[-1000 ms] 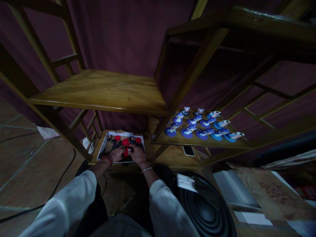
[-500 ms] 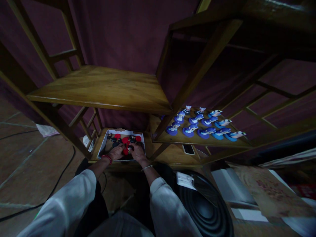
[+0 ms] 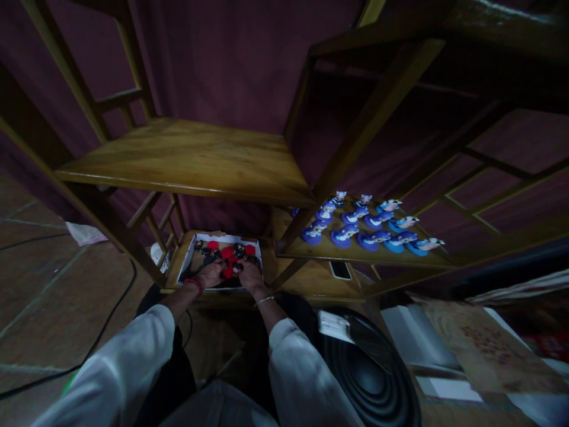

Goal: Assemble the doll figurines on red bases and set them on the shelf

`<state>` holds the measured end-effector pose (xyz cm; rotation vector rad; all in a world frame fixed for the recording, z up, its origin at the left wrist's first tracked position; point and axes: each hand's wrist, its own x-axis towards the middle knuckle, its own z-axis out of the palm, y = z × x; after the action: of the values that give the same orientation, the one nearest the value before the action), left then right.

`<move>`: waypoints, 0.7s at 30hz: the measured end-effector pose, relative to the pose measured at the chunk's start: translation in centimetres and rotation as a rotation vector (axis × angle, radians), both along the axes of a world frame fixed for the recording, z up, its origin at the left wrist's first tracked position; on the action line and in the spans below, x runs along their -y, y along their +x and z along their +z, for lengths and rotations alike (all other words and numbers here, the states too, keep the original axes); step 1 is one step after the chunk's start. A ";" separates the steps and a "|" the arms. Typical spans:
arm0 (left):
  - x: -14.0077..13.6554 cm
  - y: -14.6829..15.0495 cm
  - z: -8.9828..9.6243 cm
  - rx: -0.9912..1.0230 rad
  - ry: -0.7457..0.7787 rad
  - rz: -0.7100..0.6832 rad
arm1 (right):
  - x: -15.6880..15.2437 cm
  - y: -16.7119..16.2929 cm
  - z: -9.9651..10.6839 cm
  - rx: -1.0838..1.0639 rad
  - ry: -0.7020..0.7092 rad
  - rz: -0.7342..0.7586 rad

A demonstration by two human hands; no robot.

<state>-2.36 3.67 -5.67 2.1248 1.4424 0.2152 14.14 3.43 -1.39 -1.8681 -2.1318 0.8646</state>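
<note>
Between your left hand (image 3: pixel 210 275) and right hand (image 3: pixel 251 276), a small red-and-black figure (image 3: pixel 228 273) lies within the white-walled box (image 3: pixel 227 238), your fingers (image 3: pixel 219 266) at its sides. You partly cover it; its details blur in the dimness, and whether either hand grips it cannot be told.

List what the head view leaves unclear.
Left hand and right hand, head view: too small and dim to show what either holds.
Red and black pieces, head view: partly covered by the hands; details blurred.
Purple thing, head view: partly hidden by the wooden post.
White sheet at lower right, head view: cut off by the picture's edge.
</note>
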 end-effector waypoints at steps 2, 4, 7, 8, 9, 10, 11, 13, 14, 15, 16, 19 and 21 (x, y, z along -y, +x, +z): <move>0.0 0.0 0.0 0.001 -0.011 0.006 | 0.0 0.0 -0.1 0.022 0.008 -0.018; 0.1 0.0 0.1 0.015 -0.008 0.009 | 0.0 -0.1 -0.2 0.045 0.021 -0.040; 0.2 0.1 0.4 0.038 0.011 0.016 | 0.1 -0.1 -0.4 0.059 0.037 -0.069; 0.3 0.1 0.7 0.041 0.014 0.022 | 0.1 -0.2 -0.5 0.058 0.045 -0.080; 0.3 0.2 0.9 0.042 0.012 0.030 | 0.1 -0.2 -0.5 0.057 0.055 -0.092; 0.4 0.3 1.2 0.038 0.007 0.044 | 0.1 -0.2 -0.5 0.055 0.068 -0.100; 0.4 0.3 1.5 0.030 0.003 0.067 | 0.1 -0.2 -0.5 0.052 0.081 -0.105; 0.3 0.4 2.1 -0.008 0.007 0.149 | 0.2 -0.2 -0.4 0.044 0.106 -0.102; 0.2 0.4 2.3 -0.035 0.017 0.213 | 0.2 -0.2 -0.4 0.041 0.117 -0.098; 0.1 0.3 2.5 -0.063 0.030 0.287 | 0.2 -0.2 -0.3 0.041 0.129 -0.097; 0.0 0.2 2.7 -0.087 0.045 0.360 | 0.2 -0.2 -0.3 0.042 0.140 -0.098; -0.3 -0.3 3.1 -0.125 0.071 0.546 | 0.2 -0.2 -0.3 0.051 0.152 -0.097; -0.5 -0.7 3.2 -0.130 0.054 0.606 | 0.2 -0.2 -0.3 0.061 0.141 -0.091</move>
<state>-3.06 4.18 -2.49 1.7075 2.1507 0.3465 13.99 3.18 -1.65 -1.9257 -2.0649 0.6297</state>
